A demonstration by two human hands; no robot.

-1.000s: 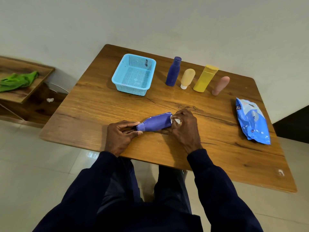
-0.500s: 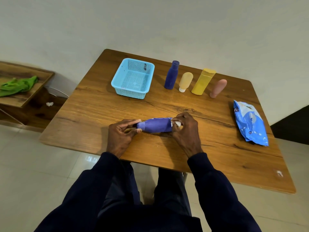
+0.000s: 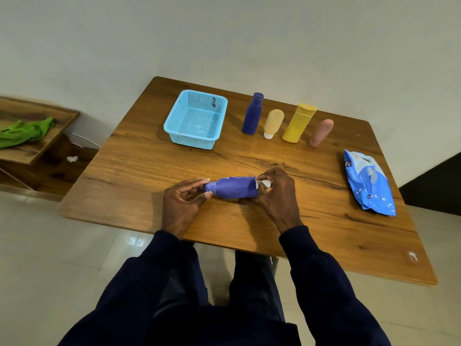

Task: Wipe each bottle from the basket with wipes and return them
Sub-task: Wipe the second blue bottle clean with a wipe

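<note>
A: Status?

B: I have the purple bottle (image 3: 233, 187) lying on its side near the front of the table (image 3: 149, 171). My left hand (image 3: 183, 203) pinches the cap end so it can't roll. My right hand (image 3: 277, 193) curls round a white wipe (image 3: 264, 183) at the base, probably rubbing; contact's hidden.

A: Basket?

B: The basket (image 3: 192, 142) has none in it. The four other bottles (image 3: 298, 123) stand just beside it, I'd guess awaiting return.

Grained wooden table (image 3: 139, 171), perforated plastic basket (image 3: 192, 142), glossy wipes packet (image 3: 369, 186), green cloth (image 3: 25, 132)
</note>
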